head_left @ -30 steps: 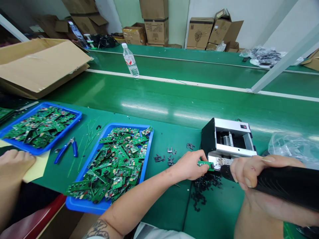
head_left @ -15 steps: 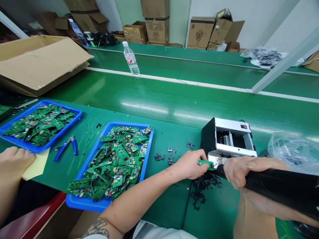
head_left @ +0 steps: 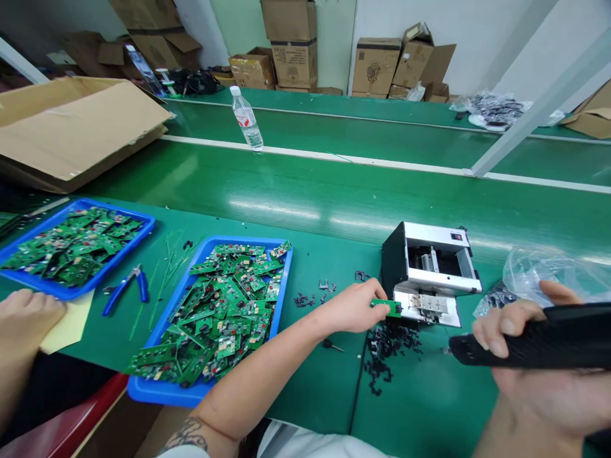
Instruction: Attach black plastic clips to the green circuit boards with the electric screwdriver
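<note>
Left hand: closed on a narrow green circuit board, gripping its near end
Board: long axis sideways, far end pointing right, against a silver-and-black metal machine (just past the fingertips)
Right hand: curled around a black cylindrical tool

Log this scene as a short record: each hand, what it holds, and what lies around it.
left hand: holds a small green circuit board, its end at a metal benchtop machine
right hand: grips a black handheld tool, apart from the machine
beside the machine: black plastic scraps
nearby: blue tray heaped with circuit boards, blue-handled pliers
other person: hand on yellow paper
</note>
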The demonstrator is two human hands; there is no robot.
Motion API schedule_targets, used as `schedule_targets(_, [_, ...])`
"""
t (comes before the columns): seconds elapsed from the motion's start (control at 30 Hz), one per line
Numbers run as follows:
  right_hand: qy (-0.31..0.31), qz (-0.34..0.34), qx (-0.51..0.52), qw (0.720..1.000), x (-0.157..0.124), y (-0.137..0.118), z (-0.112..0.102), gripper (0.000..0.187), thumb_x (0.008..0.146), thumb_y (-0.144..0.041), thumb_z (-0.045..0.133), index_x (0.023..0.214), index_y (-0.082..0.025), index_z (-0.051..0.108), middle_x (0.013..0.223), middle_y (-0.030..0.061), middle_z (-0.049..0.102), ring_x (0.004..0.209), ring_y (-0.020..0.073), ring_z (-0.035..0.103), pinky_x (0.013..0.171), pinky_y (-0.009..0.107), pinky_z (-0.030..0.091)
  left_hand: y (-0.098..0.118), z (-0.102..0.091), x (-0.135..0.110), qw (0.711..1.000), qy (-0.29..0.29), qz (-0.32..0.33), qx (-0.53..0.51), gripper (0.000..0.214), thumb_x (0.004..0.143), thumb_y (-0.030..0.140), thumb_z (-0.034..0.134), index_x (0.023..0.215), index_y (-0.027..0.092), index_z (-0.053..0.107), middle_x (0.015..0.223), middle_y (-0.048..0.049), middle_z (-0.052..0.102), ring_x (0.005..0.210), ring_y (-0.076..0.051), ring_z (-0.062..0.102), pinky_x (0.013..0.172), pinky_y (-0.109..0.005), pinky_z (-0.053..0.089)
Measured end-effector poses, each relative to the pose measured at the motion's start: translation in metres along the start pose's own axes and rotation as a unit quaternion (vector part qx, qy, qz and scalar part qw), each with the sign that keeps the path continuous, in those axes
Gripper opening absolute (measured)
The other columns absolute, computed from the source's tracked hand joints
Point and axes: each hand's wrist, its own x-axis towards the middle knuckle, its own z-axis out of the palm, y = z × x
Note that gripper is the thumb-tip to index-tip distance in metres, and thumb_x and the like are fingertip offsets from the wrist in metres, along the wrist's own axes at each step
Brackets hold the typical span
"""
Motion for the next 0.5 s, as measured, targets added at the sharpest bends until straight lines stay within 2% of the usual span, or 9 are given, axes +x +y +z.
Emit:
schedule_targets(0.07, [0.061, 0.107, 0.077, 0.989, -0.005, 0.018, -0.015, 0.062, 0.087, -0.074, 0.025, 0.116, -0.028, 0.056, 0.080, 0.0023, 0.050, 0.053, 0.0141, 0.049, 0.046, 0.031, 0.042, 0.002, -0.010, -0.001, 1.000, 0.001, -0.006, 0.005, 0.019, 0.089, 0.034, 0.047, 0.100, 0.020, 0.056, 0.083, -0.0029, 0.066, 0.072, -0.017, 0.061, 0.062, -0.026, 0.043])
schedule_targets(0.1, [0.092, 0.161, 0.068, 0.980, -0.008, 0.031, -0.021, 0.054, 0.085, -0.072, 0.037, 0.107, -0.026, 0.056, 0.085, 0.0021, 0.051, 0.058, 0.0139, 0.052, 0.048, 0.030, 0.044, 0.002, -0.014, -0.001, 1.000, -0.004, -0.009, -0.002, 0.019, 0.090, 0.032, 0.046, 0.101, 0.020, 0.056, 0.081, -0.0018, 0.065, 0.067, -0.015, 0.060, 0.059, -0.025, 0.042])
schedule_targets(0.13, [0.110, 0.203, 0.003, 0.973, -0.012, 0.045, -0.027, 0.052, 0.081, -0.071, 0.044, 0.103, -0.025, 0.054, 0.090, 0.0016, 0.053, 0.061, 0.0143, 0.054, 0.052, 0.031, 0.049, 0.003, -0.018, 0.000, 1.000, -0.010, -0.010, -0.016, 0.020, 0.089, 0.031, 0.045, 0.102, 0.020, 0.056, 0.079, -0.0008, 0.063, 0.062, -0.014, 0.059, 0.057, -0.025, 0.041])
schedule_targets(0.17, [0.120, 0.221, -0.036, 0.967, -0.015, 0.059, -0.031, 0.050, 0.077, -0.066, 0.054, 0.105, -0.025, 0.051, 0.094, 0.0022, 0.055, 0.065, 0.0155, 0.057, 0.055, 0.033, 0.052, 0.003, -0.020, 0.002, 0.999, -0.016, -0.009, -0.034, 0.020, 0.089, 0.030, 0.046, 0.102, 0.020, 0.057, 0.078, -0.0002, 0.063, 0.059, -0.013, 0.058, 0.055, -0.024, 0.041])
schedule_targets(0.23, [0.131, 0.237, -0.104, 0.957, -0.022, 0.086, -0.040, 0.056, 0.072, -0.063, 0.060, 0.109, -0.023, 0.049, 0.096, 0.0039, 0.058, 0.067, 0.0179, 0.060, 0.057, 0.036, 0.054, 0.002, -0.022, 0.006, 0.997, -0.025, 0.000, -0.073, 0.020, 0.088, 0.030, 0.049, 0.103, 0.020, 0.058, 0.079, 0.0007, 0.061, 0.056, -0.011, 0.058, 0.053, -0.023, 0.041])
schedule_targets(0.33, [0.124, 0.243, -0.232, 0.933, -0.027, 0.110, -0.049, 0.061, 0.071, -0.064, 0.060, 0.110, -0.017, 0.057, 0.093, 0.0098, 0.065, 0.079, 0.0265, 0.065, 0.069, 0.042, 0.055, -0.002, -0.021, 0.012, 0.992, -0.017, 0.011, -0.126, 0.023, 0.084, 0.032, 0.059, 0.105, 0.021, 0.057, 0.078, 0.0023, 0.058, 0.055, -0.010, 0.058, 0.053, -0.023, 0.043])
schedule_targets(0.43, [0.102, 0.240, -0.368, 0.893, -0.026, 0.109, -0.053, 0.065, 0.071, -0.063, 0.063, 0.113, -0.014, 0.066, 0.096, 0.0172, 0.069, 0.098, 0.0395, 0.063, 0.086, 0.055, 0.050, -0.004, -0.020, 0.015, 0.984, -0.002, 0.019, -0.177, 0.028, 0.081, 0.032, 0.065, 0.104, 0.020, 0.055, 0.079, 0.0026, 0.058, 0.054, -0.009, 0.056, 0.054, -0.023, 0.043])
schedule_targets(0.5, [0.087, 0.227, -0.433, 0.868, -0.028, 0.100, -0.051, 0.069, 0.074, -0.063, 0.061, 0.121, -0.013, 0.066, 0.110, 0.0223, 0.066, 0.108, 0.0473, 0.059, 0.092, 0.064, 0.043, -0.004, -0.021, 0.016, 0.979, 0.009, 0.027, -0.200, 0.025, 0.080, 0.031, 0.067, 0.098, 0.019, 0.056, 0.082, 0.0010, 0.060, 0.059, -0.010, 0.056, 0.057, -0.023, 0.044])
